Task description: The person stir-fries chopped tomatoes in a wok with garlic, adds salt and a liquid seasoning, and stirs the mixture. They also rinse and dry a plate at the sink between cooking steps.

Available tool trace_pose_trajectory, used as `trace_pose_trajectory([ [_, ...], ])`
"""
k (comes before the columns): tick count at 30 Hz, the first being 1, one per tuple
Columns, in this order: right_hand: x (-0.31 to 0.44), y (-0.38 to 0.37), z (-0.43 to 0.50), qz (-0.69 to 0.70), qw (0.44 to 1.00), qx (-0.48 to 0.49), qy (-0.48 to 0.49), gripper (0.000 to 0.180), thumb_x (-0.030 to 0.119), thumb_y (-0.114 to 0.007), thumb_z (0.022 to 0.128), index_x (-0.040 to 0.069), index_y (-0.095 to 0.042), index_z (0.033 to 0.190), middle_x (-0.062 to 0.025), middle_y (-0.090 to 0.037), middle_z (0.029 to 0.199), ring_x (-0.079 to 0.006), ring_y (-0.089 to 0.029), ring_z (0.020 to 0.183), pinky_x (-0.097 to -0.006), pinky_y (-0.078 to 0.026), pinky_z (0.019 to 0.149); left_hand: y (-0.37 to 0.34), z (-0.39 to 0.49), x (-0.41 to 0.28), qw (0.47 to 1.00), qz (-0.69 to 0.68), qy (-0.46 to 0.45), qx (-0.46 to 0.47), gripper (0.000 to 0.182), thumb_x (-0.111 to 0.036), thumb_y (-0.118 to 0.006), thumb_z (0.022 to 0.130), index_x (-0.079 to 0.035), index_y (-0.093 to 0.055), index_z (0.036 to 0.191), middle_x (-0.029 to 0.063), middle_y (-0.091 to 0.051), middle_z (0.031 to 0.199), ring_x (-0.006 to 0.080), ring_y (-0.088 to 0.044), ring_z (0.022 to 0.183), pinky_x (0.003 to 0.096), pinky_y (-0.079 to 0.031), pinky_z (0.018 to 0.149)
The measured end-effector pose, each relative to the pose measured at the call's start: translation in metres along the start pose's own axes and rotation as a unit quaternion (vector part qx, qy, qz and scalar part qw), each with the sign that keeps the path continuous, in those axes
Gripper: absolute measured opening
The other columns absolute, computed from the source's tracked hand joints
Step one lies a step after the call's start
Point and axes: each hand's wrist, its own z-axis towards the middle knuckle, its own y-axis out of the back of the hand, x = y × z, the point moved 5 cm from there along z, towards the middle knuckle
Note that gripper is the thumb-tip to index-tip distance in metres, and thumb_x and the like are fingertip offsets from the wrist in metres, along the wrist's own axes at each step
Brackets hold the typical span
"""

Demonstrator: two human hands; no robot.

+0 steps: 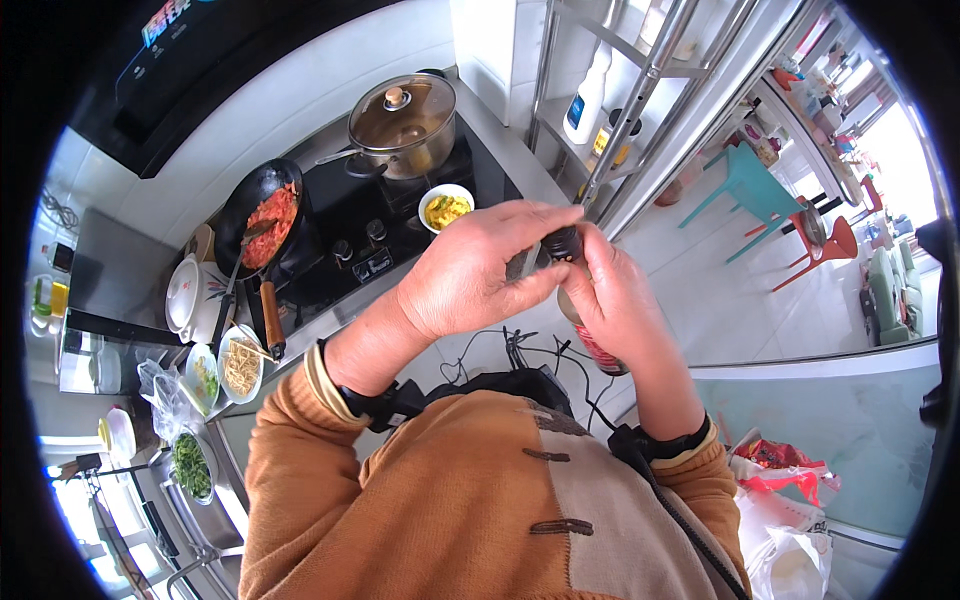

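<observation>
My right hand (pixel 626 300) is wrapped around a bottle (pixel 592 349) with a red label, held in front of my body. The bottle's black cap (pixel 562 244) points up and away from me. My left hand (pixel 476 270) is at that cap, its fingers over the far side and its thumb on the near side. Most of the bottle's neck and upper body is hidden by the hands. Just beyond my left hand, a small white bowl (pixel 425 217) of yellow food stands on the black gas cooktop (pixel 341 202).
On the stove are a wok (pixel 232 187) of chopped red food with a spatula (pixel 255 231), and a lidded pot (pixel 416 154). Plates of noodles (pixel 241 367) and chopped greens (pixel 204 377) sit left. A metal rack (pixel 574 139) stands right; cables (pixel 517 341) lie on the floor.
</observation>
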Motion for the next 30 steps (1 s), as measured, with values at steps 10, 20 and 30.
trace_pose_trajectory([
  [10,-0.001,-0.017,-0.021,0.03,0.997,0.072,-0.02,0.029,0.025,-0.063,0.092,0.001,-0.051,0.105,-0.0178,-0.065,0.081,-0.0412,-0.063,0.079,-0.0483,-0.049,0.065,-0.033,-0.028,0.008,0.991,-0.097,0.093,0.012,0.04,-0.028,-0.059,0.099,-0.004,-0.059,0.13,0.0125,-0.067,0.104,0.0226,-0.065,0.089,0.031,-0.052,0.081],
  [20,-0.009,-0.025,-0.024,0.044,0.997,0.067,0.004,0.032,0.022,-0.065,0.09,0.0,-0.052,0.109,-0.0186,-0.066,0.082,-0.041,-0.063,0.077,-0.0477,-0.048,0.063,-0.041,-0.036,0.011,0.988,-0.096,0.115,-0.029,0.03,-0.018,-0.05,0.103,0.0,-0.062,0.124,0.0104,-0.066,0.088,0.0185,-0.062,0.076,0.0293,-0.051,0.072],
  [30,0.005,0.0,-0.018,0.198,0.98,0.028,-0.021,0.03,0.022,-0.065,0.09,0.002,-0.056,0.11,-0.0156,-0.065,0.088,-0.0378,-0.063,0.079,-0.0399,-0.05,0.07,-0.046,-0.034,0.013,0.959,-0.269,0.091,0.014,0.08,-0.045,-0.069,0.089,-0.003,-0.035,0.148,0.0173,-0.056,0.132,0.0284,-0.056,0.123,0.0382,-0.045,0.102],
])
